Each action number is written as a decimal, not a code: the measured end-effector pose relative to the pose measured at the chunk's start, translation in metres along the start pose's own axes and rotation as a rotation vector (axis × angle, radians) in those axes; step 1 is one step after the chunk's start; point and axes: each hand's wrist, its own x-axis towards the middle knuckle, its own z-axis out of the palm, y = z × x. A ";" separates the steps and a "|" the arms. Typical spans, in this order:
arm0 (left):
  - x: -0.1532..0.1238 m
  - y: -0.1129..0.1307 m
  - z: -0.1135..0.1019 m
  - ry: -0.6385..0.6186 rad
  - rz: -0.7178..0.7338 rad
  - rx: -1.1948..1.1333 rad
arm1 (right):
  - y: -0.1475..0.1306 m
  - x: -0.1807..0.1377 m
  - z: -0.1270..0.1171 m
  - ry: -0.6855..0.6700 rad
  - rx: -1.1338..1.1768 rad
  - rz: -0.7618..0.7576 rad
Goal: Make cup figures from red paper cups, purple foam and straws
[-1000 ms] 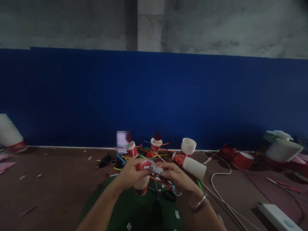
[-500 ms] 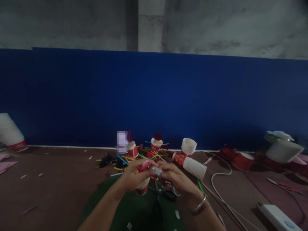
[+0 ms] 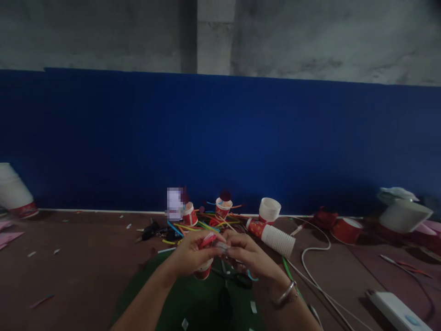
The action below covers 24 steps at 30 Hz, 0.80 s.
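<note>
My left hand [image 3: 191, 253] and my right hand [image 3: 246, 253] meet low in the middle of the view, fingers closed. Between them they pinch a small red and white piece [image 3: 210, 240], too small to name. A red and white paper cup [image 3: 202, 269] stands just under my left hand on a dark green mat [image 3: 186, 299]. My right wrist wears a metal bracelet [image 3: 285, 293]. Black scissors [image 3: 237, 278] lie on the mat below my right hand.
Coloured straws [image 3: 206, 224] and small paper cups [image 3: 223, 207] lie behind my hands near a blue wall panel. A stack of cups [image 3: 274, 238] lies on its side to the right, beside a white cable [image 3: 312, 257]. A white box [image 3: 396, 310] sits bottom right.
Both hands have drawn slightly closer together and the small piece between them has turned; the surroundings are unchanged.
</note>
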 end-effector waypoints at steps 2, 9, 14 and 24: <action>0.001 0.000 -0.001 -0.002 0.010 0.017 | 0.000 0.000 -0.002 -0.055 0.041 0.022; 0.001 -0.004 -0.003 -0.015 0.030 0.016 | -0.005 0.000 0.002 -0.018 0.067 0.030; 0.000 -0.003 -0.002 -0.002 0.022 0.004 | -0.003 0.000 0.005 0.020 0.069 0.001; 0.000 -0.004 -0.001 -0.003 0.016 0.042 | -0.002 0.002 0.003 0.022 -0.051 -0.049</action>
